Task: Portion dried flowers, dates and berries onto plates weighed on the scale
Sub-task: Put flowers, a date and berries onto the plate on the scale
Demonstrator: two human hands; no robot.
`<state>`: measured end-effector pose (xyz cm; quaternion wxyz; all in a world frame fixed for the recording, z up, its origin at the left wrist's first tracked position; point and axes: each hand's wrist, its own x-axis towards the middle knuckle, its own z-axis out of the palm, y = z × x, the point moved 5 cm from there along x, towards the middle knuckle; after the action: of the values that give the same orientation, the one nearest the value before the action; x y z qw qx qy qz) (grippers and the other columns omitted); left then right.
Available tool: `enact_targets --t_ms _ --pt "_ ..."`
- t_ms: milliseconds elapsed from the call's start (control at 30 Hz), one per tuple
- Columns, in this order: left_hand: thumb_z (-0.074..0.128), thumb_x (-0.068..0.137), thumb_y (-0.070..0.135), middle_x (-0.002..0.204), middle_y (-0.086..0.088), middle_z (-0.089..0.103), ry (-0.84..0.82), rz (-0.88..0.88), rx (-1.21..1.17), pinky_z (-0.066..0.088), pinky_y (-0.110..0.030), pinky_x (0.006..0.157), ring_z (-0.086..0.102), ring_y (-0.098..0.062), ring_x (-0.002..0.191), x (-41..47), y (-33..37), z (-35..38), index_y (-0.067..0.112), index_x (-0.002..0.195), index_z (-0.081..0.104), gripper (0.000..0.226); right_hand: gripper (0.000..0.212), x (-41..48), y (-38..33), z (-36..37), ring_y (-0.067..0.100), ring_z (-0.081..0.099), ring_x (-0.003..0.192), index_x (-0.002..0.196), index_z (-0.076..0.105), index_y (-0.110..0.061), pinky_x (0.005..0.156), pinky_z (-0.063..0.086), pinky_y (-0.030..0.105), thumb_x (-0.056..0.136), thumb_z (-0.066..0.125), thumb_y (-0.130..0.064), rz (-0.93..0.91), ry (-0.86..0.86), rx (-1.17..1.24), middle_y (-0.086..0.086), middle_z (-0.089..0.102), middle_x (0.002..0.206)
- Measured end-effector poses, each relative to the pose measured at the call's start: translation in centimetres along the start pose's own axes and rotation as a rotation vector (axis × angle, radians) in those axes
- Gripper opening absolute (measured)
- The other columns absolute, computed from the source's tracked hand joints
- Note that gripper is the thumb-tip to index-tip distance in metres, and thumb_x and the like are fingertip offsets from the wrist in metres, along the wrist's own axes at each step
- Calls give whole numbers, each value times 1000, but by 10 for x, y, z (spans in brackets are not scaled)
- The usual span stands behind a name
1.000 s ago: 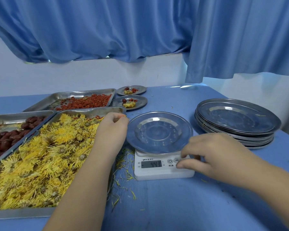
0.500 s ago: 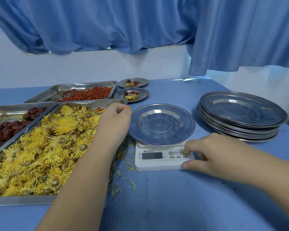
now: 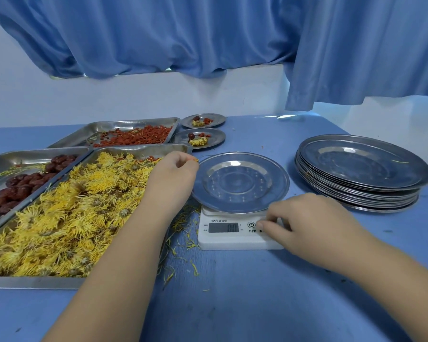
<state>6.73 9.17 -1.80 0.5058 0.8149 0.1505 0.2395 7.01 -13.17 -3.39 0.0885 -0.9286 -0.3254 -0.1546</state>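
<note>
An empty steel plate (image 3: 240, 181) sits on the white scale (image 3: 232, 239), whose display reads 0.0. My right hand (image 3: 309, 222) rests at the scale's front right, fingers curled, one fingertip on the buttons. My left hand (image 3: 174, 177) hovers at the plate's left rim, over the far corner of the tray of yellow dried flowers (image 3: 59, 213), pinching a bit of yellow petal. A tray of dark red dates (image 3: 17, 186) lies at the far left. Behind it is a tray of red berries (image 3: 136, 137).
Two filled small plates, one nearer (image 3: 199, 138) and one farther (image 3: 203, 120), stand behind the scale. A stack of empty steel plates (image 3: 361, 171) is at the right. Loose petals (image 3: 183, 248) litter the blue table beside the scale. Blue curtains hang over the white wall behind.
The scale's reading went from 44.4 to 0.0. My right hand slid slightly left along the scale's buttons. My left hand stayed by the plate's rim.
</note>
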Motion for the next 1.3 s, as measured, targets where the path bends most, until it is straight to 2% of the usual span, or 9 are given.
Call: enact_targets --t_ms 133,267,467,700,833,967,1033,1133,1300 --pt "52 92 27 84 10 65 -5 20 10 41 -23 57 66 -14 83 -3 3 0 32 86 63 14 42 2 -9 -9 8 37 49 55 33 -26 45 27 27 87 54 -44 -37 163 85 -10 36 49" --pt "52 93 27 84 13 64 -36 53 24 40 -22 59 62 -6 81 -5 5 2 33 87 63 14 55 -1 -25 -21 16 27 43 55 22 -23 42 29 28 80 71 -18 -111 292 194 -10 19 47" --pt "54 92 23 83 11 62 -84 142 22 40 -8 50 54 10 61 -5 6 12 30 92 63 11 53 31 -36 -27 16 23 48 51 21 -18 46 30 34 81 65 -20 73 448 535 0 25 47" --pt "53 94 27 83 19 62 27 274 60 38 -2 56 54 14 76 -5 15 -21 33 94 63 11 60 15 -37 -5 17 24 43 52 17 -24 43 31 32 80 69 -16 24 398 386 -6 19 42" --pt "45 96 38 63 13 61 -7 344 397 34 -15 44 52 1 52 5 14 -71 31 80 60 23 58 14 -29 -8 19 24 45 51 18 -23 44 32 34 80 68 -17 82 431 460 -4 19 43" --pt "45 96 48 81 7 67 -147 218 883 47 -26 57 58 -7 58 27 -4 -116 28 90 61 27 52 18 -33 -8 17 24 45 51 20 -20 44 34 35 81 63 -24 75 411 493 -2 23 44" --pt "48 94 52 96 6 66 -241 134 1026 51 -29 71 59 -6 72 36 -21 -129 27 101 62 29 52 17 -34 -4 14 25 44 51 20 -21 45 33 34 82 63 -25 53 382 487 -1 28 44" --pt "57 90 54 106 6 62 -354 15 1056 49 -31 82 59 -8 86 43 -39 -139 27 112 60 35 52 16 -34 -2 15 26 44 51 20 -22 45 31 33 82 62 -27 40 368 481 -1 34 47" --pt "66 89 33 104 5 65 -306 42 996 42 -21 66 58 -6 84 51 -34 -146 25 111 64 23 52 15 -28 -5 15 27 44 51 21 -20 45 30 32 82 62 -28 66 377 488 -1 30 45"
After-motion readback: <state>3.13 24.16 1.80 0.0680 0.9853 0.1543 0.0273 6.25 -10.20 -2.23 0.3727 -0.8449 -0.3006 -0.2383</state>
